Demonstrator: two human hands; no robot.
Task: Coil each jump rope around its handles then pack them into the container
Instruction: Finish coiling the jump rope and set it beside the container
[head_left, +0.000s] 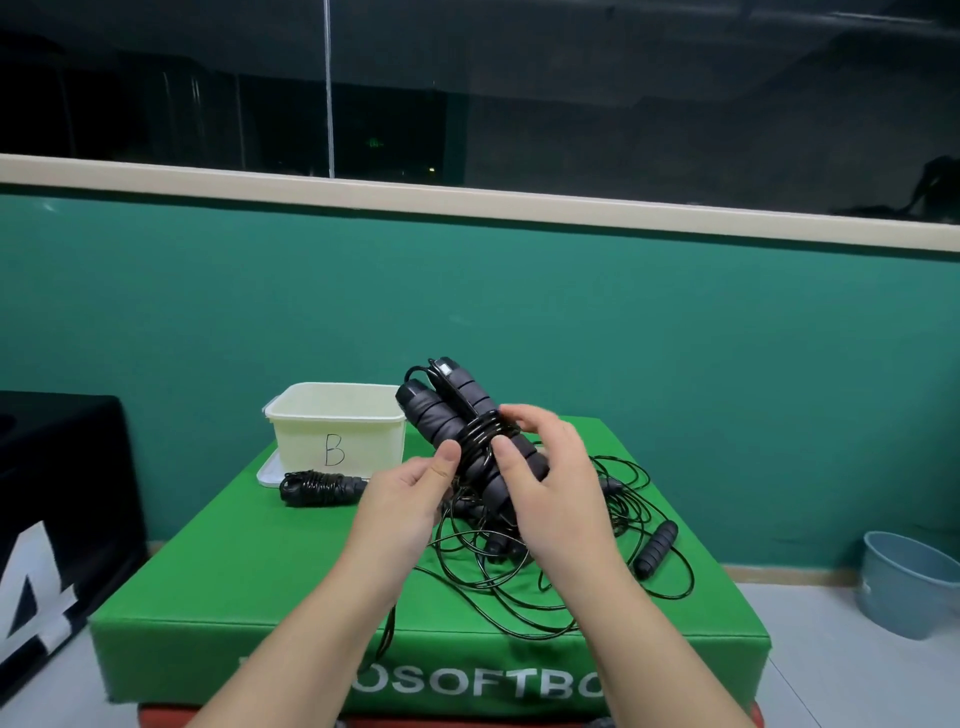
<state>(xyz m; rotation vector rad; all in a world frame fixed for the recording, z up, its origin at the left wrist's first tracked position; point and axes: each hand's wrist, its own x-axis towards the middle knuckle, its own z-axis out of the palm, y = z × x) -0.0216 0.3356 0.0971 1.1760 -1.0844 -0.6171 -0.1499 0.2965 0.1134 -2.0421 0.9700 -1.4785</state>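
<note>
A person holds a pair of black foam-grip jump-rope handles side by side above a green padded worktop, the handles tilted with their tops toward 11 o'clock. The right hand curls around the handles from the 3 o'clock side, thumb across several turns of thin black cord wound round their middle. The left hand pinches the cord at the 9 o'clock edge of the wrap. Below the hands, loose black rope lies tangled on the worktop, with another black handle at 4 o'clock. At 10 o'clock stands a cream plastic container marked "B"; a coiled black jump rope lies just in front of it. A blue plastic bucket sits on the floor, far right.
</note>
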